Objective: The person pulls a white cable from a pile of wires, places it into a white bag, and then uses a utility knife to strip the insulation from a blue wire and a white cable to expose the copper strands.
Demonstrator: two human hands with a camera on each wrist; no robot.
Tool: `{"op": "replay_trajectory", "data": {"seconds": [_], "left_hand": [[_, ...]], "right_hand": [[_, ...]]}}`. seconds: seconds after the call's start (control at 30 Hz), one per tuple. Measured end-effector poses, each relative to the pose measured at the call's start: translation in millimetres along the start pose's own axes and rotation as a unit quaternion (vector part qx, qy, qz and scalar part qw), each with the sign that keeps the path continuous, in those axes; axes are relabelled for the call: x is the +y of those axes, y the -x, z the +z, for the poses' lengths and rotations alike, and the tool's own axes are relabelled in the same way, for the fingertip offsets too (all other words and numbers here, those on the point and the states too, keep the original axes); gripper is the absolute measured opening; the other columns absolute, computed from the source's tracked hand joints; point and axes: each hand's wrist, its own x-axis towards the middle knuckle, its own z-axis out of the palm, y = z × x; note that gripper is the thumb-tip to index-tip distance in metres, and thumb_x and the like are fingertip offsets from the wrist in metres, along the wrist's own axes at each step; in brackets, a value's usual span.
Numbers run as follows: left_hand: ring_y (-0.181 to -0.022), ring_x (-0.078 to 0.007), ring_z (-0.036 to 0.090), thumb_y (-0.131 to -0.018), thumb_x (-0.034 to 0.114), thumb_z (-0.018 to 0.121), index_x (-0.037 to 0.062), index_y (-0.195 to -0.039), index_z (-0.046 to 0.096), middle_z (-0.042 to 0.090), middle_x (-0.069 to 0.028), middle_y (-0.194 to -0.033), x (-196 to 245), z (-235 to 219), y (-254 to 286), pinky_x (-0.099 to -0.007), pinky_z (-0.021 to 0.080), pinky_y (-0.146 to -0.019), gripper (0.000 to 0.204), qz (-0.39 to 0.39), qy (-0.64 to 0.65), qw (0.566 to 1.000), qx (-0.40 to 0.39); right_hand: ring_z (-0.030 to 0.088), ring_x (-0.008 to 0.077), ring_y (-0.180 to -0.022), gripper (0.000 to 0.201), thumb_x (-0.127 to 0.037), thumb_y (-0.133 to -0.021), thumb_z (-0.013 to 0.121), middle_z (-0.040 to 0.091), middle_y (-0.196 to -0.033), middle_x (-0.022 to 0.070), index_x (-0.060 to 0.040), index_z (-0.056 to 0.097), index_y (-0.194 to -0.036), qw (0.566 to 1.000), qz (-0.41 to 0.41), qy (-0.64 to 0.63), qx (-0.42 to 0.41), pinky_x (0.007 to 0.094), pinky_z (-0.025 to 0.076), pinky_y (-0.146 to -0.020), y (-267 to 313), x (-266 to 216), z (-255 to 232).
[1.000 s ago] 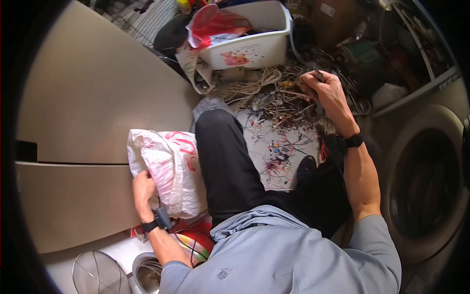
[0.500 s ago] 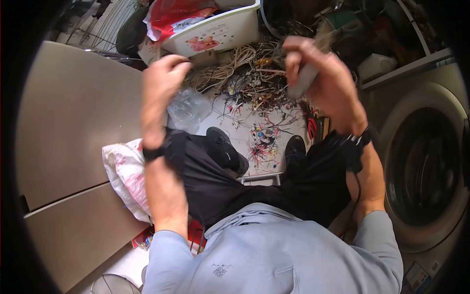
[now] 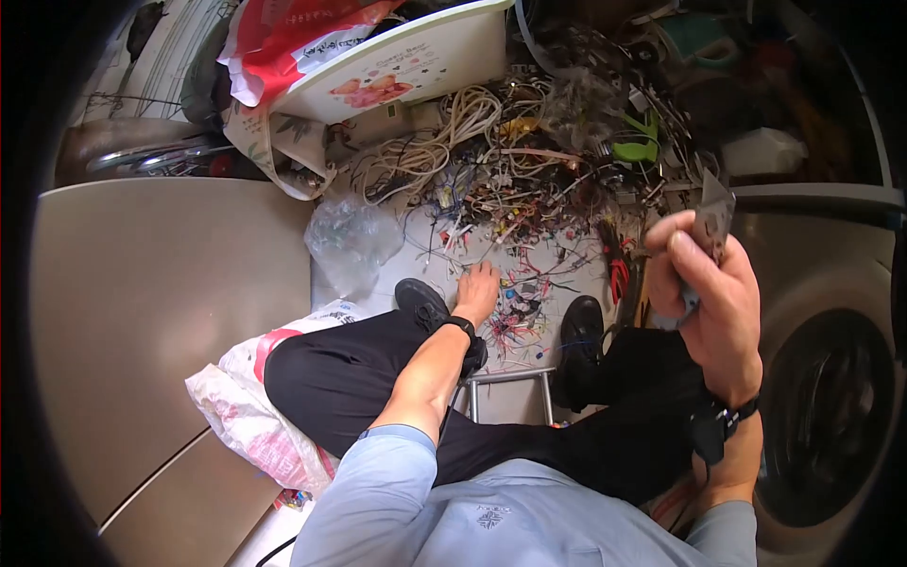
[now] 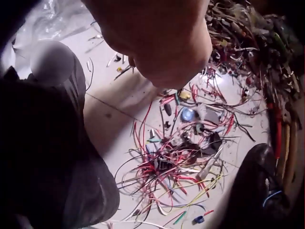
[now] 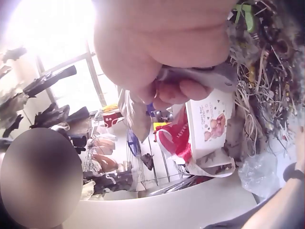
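Note:
In the head view the left hand [image 3: 478, 291] is low over the floor at the near side of the wire pile [image 3: 510, 194], fingers pointing away and slightly apart; their tips are hard to make out. The left wrist view shows the back of this hand [image 4: 162, 43] beside loose red, black and yellow wires [image 4: 164, 164]. Raised at the right, the right hand [image 3: 713, 298] grips a flat grey tool [image 3: 715, 222] with a pointed end. The right wrist view shows its fingers curled round that grey tool [image 5: 205, 76].
A white bin [image 3: 406, 66] with a red bag [image 3: 283, 47] stands behind the pile. Left are a clear plastic bag [image 3: 351, 244], a white sack [image 3: 260, 416] and a large grey panel [image 3: 179, 312]. Red-handled pliers [image 3: 618, 274] lie right of the wires; a round-door machine [image 3: 827, 406] is at far right.
The left hand has gone from the sack at the left, up, then down to the floor between the shoes. The right hand has moved right and nearer the body, keeping its grey tool.

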Motion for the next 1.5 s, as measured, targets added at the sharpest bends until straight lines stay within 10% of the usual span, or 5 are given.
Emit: {"op": "replay_trajectory", "data": {"seconds": [0.33, 0.53, 0.73, 0.97, 1.5], "left_hand": [[-0.105, -0.0324, 0.064, -0.084, 0.011, 0.065, 0.0073, -0.095, 0.073, 0.07, -0.0132, -0.098, -35.6, 4.1, -26.3, -0.0473, 0.053, -0.085, 0.014, 0.04, 0.001, 0.999, -0.013], [-0.095, -0.0494, 0.067, -0.088, 0.014, 0.056, 0.0049, -0.104, 0.073, 0.071, -0.0269, -0.098, -21.7, -43.1, -51.4, -0.0551, 0.053, -0.085, 0.025, -0.059, 0.253, 0.966, -0.006], [-0.087, -0.0409, 0.071, -0.086, 0.025, 0.063, 0.0033, -0.098, 0.076, 0.072, -0.0243, -0.089, 16.7, -182.8, -53.2, -0.0455, 0.055, -0.079, 0.028, -0.024, 0.352, 0.935, 0.033], [-0.072, -0.0035, 0.055, -0.097, 0.017, 0.068, -0.0022, -0.099, 0.075, 0.067, 0.0036, -0.08, 85.5, -307.9, 35.6, -0.0229, 0.044, -0.064, 0.02, 0.026, 0.571, 0.809, 0.138], [-0.063, -0.0098, 0.061, -0.093, 0.012, 0.068, -0.001, -0.095, 0.074, 0.069, -0.0088, -0.069, 156.0, -281.1, 159.4, -0.0298, 0.048, -0.058, 0.015, 0.12, 0.515, 0.842, 0.105]], "right_hand": [[0.05, 0.0069, -0.059, 0.022, -0.018, -0.101, 0.063, 0.058, -0.071, 0.0015, 0.0028, 0.066, -0.107, 0.999, 0.052, -0.002, 0.012, 0.0224, 0.036, -0.053, -10.4, -0.2, -0.8], [0.05, 0.0071, -0.058, 0.024, -0.021, -0.101, 0.063, 0.057, -0.07, 0.0002, 0.002, 0.067, -0.107, 1.0, -0.012, -0.009, 0.024, 0.0225, 0.036, -0.053, -9.9, -2.3, -11.7], [0.051, 0.0082, -0.052, 0.021, -0.02, -0.103, 0.062, 0.059, -0.064, 0.001, -0.0005, 0.068, -0.101, 0.999, -0.035, -0.02, 0.024, 0.0239, 0.041, -0.05, 2.9, -3.6, -31.0], [0.065, 0.0139, -0.059, 0.038, -0.033, -0.103, 0.061, 0.076, -0.088, 0.0138, 0.0042, 0.069, -0.103, 0.991, 0.118, 0.066, -0.005, 0.0263, 0.047, -0.052, 26.6, 50.9, -30.7], [0.057, 0.0065, -0.063, 0.016, -0.018, -0.101, 0.066, 0.071, -0.083, 0.0038, -0.0027, 0.069, -0.104, 0.981, -0.15, -0.099, 0.07, 0.0222, 0.042, -0.054, 116.9, 16.4, -25.8]]}}
